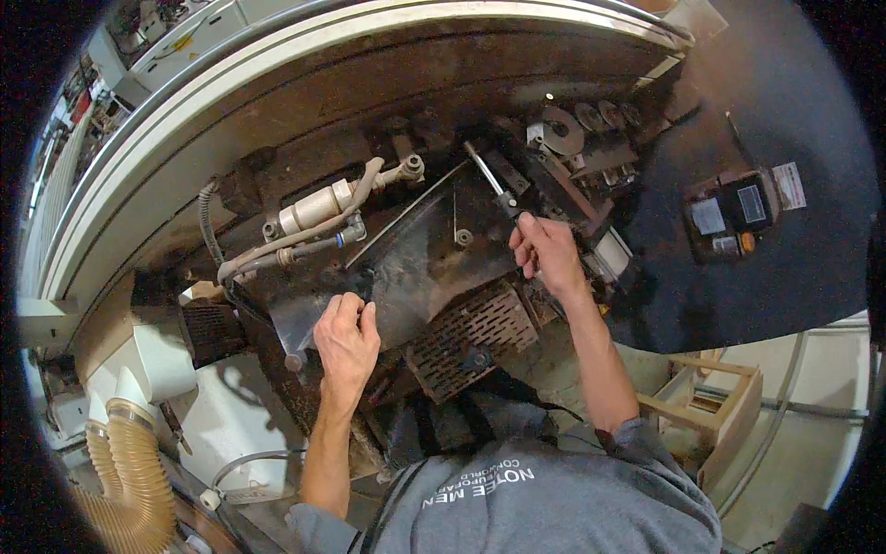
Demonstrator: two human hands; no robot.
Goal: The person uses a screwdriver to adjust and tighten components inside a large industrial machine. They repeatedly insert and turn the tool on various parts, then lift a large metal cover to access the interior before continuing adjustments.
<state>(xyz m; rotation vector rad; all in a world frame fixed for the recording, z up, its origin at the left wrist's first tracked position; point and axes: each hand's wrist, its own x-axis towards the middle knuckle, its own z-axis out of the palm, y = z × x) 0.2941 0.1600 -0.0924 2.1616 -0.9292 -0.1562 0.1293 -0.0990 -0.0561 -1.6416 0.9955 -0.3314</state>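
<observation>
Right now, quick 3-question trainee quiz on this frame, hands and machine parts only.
1. True or false: the right hand grips a tool with a metal shaft.
2. Multiple choice: the left hand rests on
A) the slotted grille
B) the dark plate
C) the ribbed hose
3. Fill in: the pale cylinder with hoses lies to the ____ of the right hand, by the person's own sides.

Key: 1 true; 2 B; 3 left.
</observation>
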